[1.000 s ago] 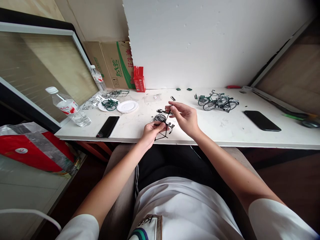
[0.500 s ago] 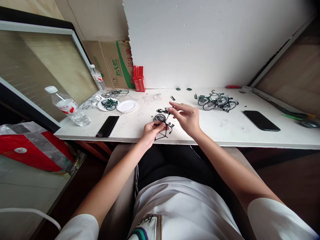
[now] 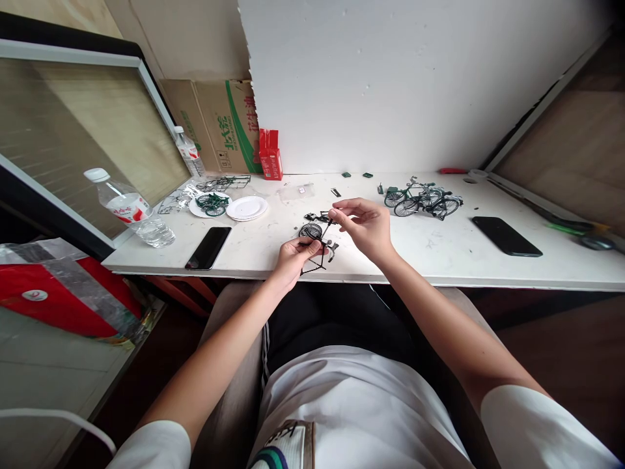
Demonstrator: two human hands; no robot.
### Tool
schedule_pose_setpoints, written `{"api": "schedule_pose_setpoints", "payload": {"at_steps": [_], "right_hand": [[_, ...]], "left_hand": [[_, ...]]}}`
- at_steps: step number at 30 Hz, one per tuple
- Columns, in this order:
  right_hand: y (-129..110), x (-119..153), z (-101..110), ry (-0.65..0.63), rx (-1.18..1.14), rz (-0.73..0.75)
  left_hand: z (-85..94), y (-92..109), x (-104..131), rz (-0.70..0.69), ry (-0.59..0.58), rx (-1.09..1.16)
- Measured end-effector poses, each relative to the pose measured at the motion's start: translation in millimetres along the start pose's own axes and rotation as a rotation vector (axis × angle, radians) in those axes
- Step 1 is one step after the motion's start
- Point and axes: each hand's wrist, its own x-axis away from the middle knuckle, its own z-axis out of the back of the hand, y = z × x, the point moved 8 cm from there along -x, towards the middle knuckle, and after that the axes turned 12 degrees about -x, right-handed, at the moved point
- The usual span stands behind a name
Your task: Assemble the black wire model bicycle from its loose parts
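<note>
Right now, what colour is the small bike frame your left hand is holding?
Black, seen in the head view: the bike frame pinched in the left hand.

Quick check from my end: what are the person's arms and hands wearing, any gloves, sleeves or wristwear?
Both hands are bare: no gloves, rings or watch show on the left hand or right hand. The forearms are uncovered. Short white sleeves end above the elbows.

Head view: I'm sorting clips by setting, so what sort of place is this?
Probably a makeshift hobby bench: finished model bicycles on a white table, a cardboard box against the wall.
</note>
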Motion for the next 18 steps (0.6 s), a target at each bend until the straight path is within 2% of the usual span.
{"api": "schedule_pose_setpoints", "payload": {"at_steps": [6, 11, 18], "right_hand": [[-6.4, 1.4, -3.1, -0.057, 0.068, 0.049], [-3.9, -1.2, -5.6, -0.127, 0.037, -0.010], [0.4, -3.4, -3.9, -0.118, -0.015, -0.043]], "left_hand": [[-0.4, -0.1, 0.3, 0.007, 0.007, 0.000], [-1.5, 1.8, 1.7, 0.002, 0.012, 0.003], [1.2, -1.4, 0.7, -0.010, 0.012, -0.012]]}}
